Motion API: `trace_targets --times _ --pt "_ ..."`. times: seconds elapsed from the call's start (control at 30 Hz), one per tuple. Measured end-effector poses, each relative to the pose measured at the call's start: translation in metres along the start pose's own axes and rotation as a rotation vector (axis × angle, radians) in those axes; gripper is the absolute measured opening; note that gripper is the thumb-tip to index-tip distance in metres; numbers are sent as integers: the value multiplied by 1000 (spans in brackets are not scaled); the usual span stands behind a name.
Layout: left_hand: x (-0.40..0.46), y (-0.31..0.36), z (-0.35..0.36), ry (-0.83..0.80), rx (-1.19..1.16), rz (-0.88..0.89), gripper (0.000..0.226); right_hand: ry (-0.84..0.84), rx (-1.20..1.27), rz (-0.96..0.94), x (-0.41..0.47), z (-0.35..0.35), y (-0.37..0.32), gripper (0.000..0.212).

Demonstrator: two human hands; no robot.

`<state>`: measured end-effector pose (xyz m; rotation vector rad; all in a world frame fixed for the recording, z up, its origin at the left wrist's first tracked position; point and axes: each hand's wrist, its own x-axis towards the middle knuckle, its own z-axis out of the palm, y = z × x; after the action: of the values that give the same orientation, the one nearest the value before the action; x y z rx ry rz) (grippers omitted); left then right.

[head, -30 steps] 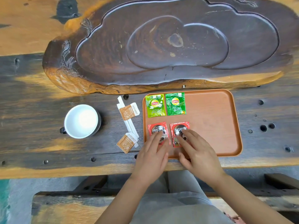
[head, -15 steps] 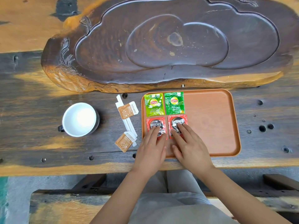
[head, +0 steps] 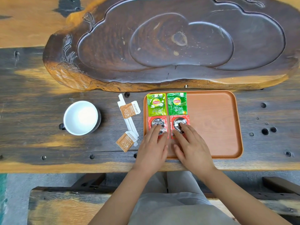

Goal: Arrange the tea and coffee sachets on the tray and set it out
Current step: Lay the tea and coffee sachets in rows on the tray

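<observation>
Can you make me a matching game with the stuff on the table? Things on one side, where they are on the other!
Things:
1. white cup
2. Lipton tea sachets
3. Nescafe sachets
4. brown sugar packets

Places:
A. under the fingers
B. far corner of the orange tray
C. leftmost, on the table
D. between cup and tray

Pairs: 1-C, 2-B, 3-A, 4-D

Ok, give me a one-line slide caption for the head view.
Both hands press two red Nescafe sachets into line below two green Lipton sachets on the orange tray.
</observation>
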<state>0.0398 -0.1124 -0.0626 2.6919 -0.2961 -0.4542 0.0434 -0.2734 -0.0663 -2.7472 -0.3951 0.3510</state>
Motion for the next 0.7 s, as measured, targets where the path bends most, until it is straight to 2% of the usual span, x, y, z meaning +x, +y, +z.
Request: trace_targets --times 0.13,0.27,0.33,0.5,0.63,0.7 --pt "-10 -2 -13 184 -146 -44 36 139 102 -40 6 -11 -7 34" --pt "-29 -28 -27 393 -202 -274 33 218 128 -130 33 -14 -25 31" --pt "-39 -46 -26 363 -139 -337 32 204 108 -195 56 -11 -37 32" --pt "-46 -74 -24 119 22 -399 45 76 32 -352 119 6 -66 41" --pt "-44 -80 -25 135 49 -367 43 -71 -68 -412 155 17 -79 36" --pt "-45 -81 -24 182 38 -350 41 -88 -92 -434 163 18 -79 32"
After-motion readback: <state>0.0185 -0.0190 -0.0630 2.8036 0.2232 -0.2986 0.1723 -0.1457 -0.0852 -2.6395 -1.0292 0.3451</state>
